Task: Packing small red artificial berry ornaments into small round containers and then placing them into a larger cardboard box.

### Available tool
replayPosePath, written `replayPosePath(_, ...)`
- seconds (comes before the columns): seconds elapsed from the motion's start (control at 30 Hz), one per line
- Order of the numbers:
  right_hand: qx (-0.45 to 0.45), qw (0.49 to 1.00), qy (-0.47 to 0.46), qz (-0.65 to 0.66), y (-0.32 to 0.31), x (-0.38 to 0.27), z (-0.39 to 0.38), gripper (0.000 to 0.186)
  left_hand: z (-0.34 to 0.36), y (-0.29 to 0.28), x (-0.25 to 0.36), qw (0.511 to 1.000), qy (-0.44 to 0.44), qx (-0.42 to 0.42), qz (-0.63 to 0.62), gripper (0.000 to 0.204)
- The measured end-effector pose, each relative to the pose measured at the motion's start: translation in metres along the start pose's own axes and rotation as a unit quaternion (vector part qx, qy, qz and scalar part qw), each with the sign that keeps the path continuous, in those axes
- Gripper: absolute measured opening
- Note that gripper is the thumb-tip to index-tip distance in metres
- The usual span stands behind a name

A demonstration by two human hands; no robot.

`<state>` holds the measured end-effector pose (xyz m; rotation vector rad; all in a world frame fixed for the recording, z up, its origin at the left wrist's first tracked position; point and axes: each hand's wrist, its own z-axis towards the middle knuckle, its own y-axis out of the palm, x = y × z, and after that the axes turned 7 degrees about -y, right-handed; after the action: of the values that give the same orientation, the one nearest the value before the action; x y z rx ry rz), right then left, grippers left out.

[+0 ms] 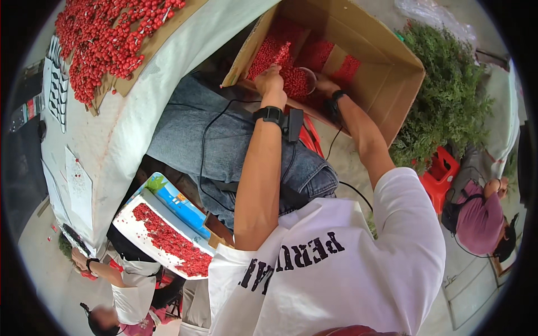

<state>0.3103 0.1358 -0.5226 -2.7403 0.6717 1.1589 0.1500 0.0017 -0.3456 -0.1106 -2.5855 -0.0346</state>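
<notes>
Red-berry bunch (282,54), within cardboard box (386,73) edges, open room rightward, long axis away, left hand (270,80) grasping, right hand (324,85) grip unclear

We list: one white short-sleeved T-shirt (358,280), black block lettering (315,250) across it; faded blue denim trousers (179,131); black square-faced band (272,115), left wrist (272,102); plain black strap (337,96), right wrist (332,88); thin black cable (203,147) over the denim.

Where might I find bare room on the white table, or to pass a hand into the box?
The white table has a bare patch between the berry heap and the white sheet. The cardboard box seems open along its right side; its left and middle are crowded by red berries, the left hand and right hand.
</notes>
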Motion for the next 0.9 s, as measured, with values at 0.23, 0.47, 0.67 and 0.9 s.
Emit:
replayPosePath(0.23,0.199,0.962,-0.131,0.137,0.013,-0.106,-0.071,0.045,0.009,-0.008,-0.004,0.999,0.021,-0.006,-0.028,0.01)
replayPosePath(0.47,0.315,0.905,-0.281,-0.06,0.04,-0.186,-0.11,0.05,0.0,-0.002,0.005,0.999,0.004,0.025,0.037,0.006)
replayPosePath(0.67,0.373,0.827,-0.344,-0.242,0.059,-0.209,-0.106,0.056,-0.014,0.006,0.013,0.997,-0.008,0.046,0.057,0.004)
replayPosePath(0.9,0.395,0.765,-0.399,-0.315,0.073,-0.237,-0.122,0.059,-0.011,-0.001,0.013,0.998,-0.012,0.043,0.044,0.004)
